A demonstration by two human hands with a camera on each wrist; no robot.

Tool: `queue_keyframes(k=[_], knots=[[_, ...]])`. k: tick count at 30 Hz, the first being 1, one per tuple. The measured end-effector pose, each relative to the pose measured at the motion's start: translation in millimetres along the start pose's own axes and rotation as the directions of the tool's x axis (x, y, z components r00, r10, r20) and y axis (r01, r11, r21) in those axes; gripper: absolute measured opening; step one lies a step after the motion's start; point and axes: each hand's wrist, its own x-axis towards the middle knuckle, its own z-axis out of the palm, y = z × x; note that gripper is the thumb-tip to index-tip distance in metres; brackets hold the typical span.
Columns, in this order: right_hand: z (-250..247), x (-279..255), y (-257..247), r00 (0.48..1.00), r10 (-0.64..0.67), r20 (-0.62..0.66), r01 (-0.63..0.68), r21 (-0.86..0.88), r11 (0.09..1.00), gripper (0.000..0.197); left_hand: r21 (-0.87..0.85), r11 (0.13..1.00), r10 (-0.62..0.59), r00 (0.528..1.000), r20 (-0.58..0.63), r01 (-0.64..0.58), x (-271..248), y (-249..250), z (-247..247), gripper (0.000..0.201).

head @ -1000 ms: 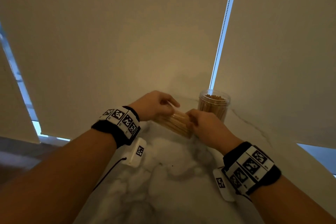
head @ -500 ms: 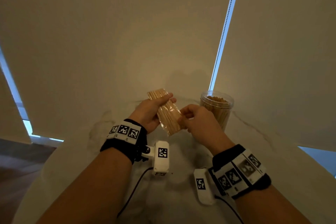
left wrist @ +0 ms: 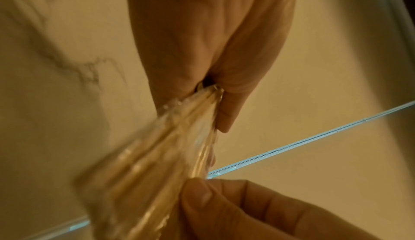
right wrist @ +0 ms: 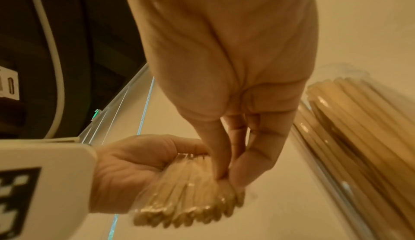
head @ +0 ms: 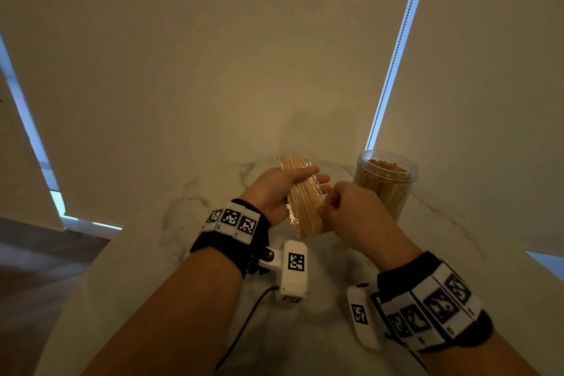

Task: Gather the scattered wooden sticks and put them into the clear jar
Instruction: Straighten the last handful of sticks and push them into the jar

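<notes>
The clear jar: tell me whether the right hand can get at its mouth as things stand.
Probably yes. The clear jar stands open just beyond the right hand with nothing between, but that hand is pinching the wrapped sticks held by the left hand.

White marble-look worktop, one jar on it.

Worktop (head: 171, 268): pale surface with grey veining, rounded near-left edge, dark floor (head: 39, 259) beyond it on the left. Clear jar (head: 385, 183) stands upright at the far right of the worktop, near the drawn blinds, lid off, packed full with wooden sticks (head: 383, 165) standing on end. Dim, warm light.
</notes>
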Motion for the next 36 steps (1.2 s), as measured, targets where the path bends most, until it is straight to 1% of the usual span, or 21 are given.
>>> queue_keyframes(k=[3,6,8,10,12,14,16,17,18,19,20,21,23,24,26,27,29,31,33,35,36], knots=[[-0.4,-1.1,0.3,0.999,0.015,0.043,-0.015,0.006,1.0,0.008,0.035,0.999,-0.032,0.999,-0.022,0.033,2.3,-3.0,-1.8,0.031],[0.1,-2.9,-3.4,0.995,-0.008,0.096,0.016,-0.081,0.997,0.011,0.036,0.995,-0.085,0.992,-0.091,0.088,5.8,-6.9,-5.3,0.02],[-1.2,-3.1,-4.3,0.996,-0.057,0.071,0.065,-0.118,0.991,0.013,0.015,0.995,-0.099,0.986,-0.134,0.102,5.8,-7.0,-6.7,0.015],[-5.6,-3.1,-2.9,0.994,-0.101,0.029,0.103,-0.067,0.992,0.012,-0.014,0.998,-0.066,0.979,-0.191,0.065,6.9,-5.6,-10.6,0.016],[-12.0,-2.6,-1.8,0.988,-0.152,0.003,0.152,0.045,0.987,0.01,-0.054,0.998,-0.033,0.971,-0.236,0.021,5.3,-2.2,-14.3,0.014],[-19.3,-2.0,-2.3,0.975,-0.219,-0.031,0.221,0.108,0.969,0.01,-0.155,0.988,-0.029,0.967,-0.252,-0.011,4.0,2.0,-16.1,0.017],[-24.6,-1.4,-3.4,0.963,-0.264,-0.054,0.27,0.191,0.944,0.004,-0.24,0.97,-0.028,0.969,-0.246,-0.032,4.2,7.4,-16.1,0.02],[-26.3,-1.2,-2.9,0.958,-0.284,-0.044,0.286,0.244,0.927,0.009,-0.273,0.961,-0.029,0.973,-0.228,-0.035,3.8,9.7,-14.2,0.019],[-27.4,-1.4,-1.8,0.953,-0.304,-0.015,0.296,0.283,0.912,0.022,-0.292,0.956,-0.032,0.979,-0.202,-0.029,3.2,11.2,-11.1,0.017],[-27.2,-0.5,-0.3,0.946,-0.324,0.013,0.306,0.293,0.906,0.035,-0.296,0.955,-0.036,0.985,-0.167,-0.015,1.8,12.8,-6.8,0.016],[-26.4,0.2,0.9,0.941,-0.337,0.032,0.317,0.27,0.909,0.043,-0.285,0.959,-0.037,0.989,-0.144,-0.005,-0.4,14.4,-1.7,0.015],[-25.8,0.8,1.6,0.937,-0.347,0.034,0.329,0.237,0.914,0.043,-0.28,0.96,-0.03,0.991,-0.129,-0.007,-2.7,15.6,3.5,0.015],[-27.6,1.1,2.3,0.936,-0.349,0.038,0.337,0.181,0.924,0.023,-0.336,0.941,-0.001,0.989,-0.15,-0.05,-4.8,19.1,9.1,0.013],[-29.7,0.6,3.4,0.935,-0.351,0.042,0.339,0.181,0.923,0.016,-0.376,0.922,0.02,0.98,-0.196,-0.094,-4.9,21.6,8.9,0.012],[-33.7,-1.0,5.1,0.944,-0.327,0.04,0.31,0.223,0.924,0.013,-0.457,0.867,0.051,0.95,-0.309,-0.196,-2.7,27.0,0.7,0.013],[-35.2,-1.5,6.3,0.955,-0.295,0.041,0.276,0.248,0.929,0.016,-0.486,0.841,0.058,0.932,-0.359,-0.239,-2.1,29.4,-4.4,0.016],[-35.4,-1.3,9.0,0.978,-0.199,0.066,0.176,0.255,0.951,0.033,-0.502,0.808,0.065,0.895,-0.442,-0.307,-1.6,32.7,-12.4,0.02],[-33.0,0.3,11.5,0.99,-0.102,0.093,0.074,0.267,0.961,0.044,-0.476,0.802,0.096,0.864,-0.494,-0.361,-5.3,34.9,-11.2,0.016],[-29.4,2.5,13.9,0.994,-0.02,0.105,-0.019,0.365,0.931,0.043,-0.431,0.806,0.142,0.839,-0.525,-0.406,-9.2,34.7,-4.6,0.011],[-26.6,5.7,14.8,0.988,0.082,0.129,-0.134,0.466,0.874,0.039,-0.37,0.805,0.212,0.806,-0.552,-0.464,-12.7,33.1,5.8,0.012],[-25.4,7.5,14.2,0.976,0.141,0.164,-0.206,0.514,0.833,0.038,-0.317,0.807,0.26,0.782,-0.566,-0.498,-13.6,32.1,11.6,0.012]])
